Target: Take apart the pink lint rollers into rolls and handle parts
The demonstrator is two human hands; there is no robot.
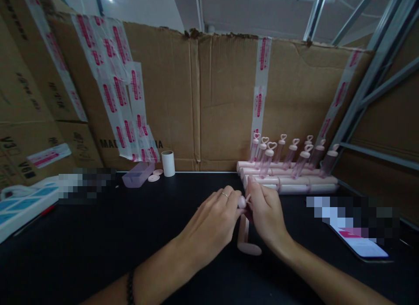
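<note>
I see a lit smartphone [369, 248] lying at the right of the black tabletop [98, 257], a taped cardboard panel [163, 86] behind, and metal framing [389, 83] beside it.

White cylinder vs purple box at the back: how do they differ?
Shape: the white cylinder is round; the purple box is rectangular with rounded corners.
Proportions: the cylinder is narrow and upright; the box is wider and lower.
Colour: the cylinder is plain white; the box is light purple.
Shared: both sit on the black table, near the cardboard wall.
</note>
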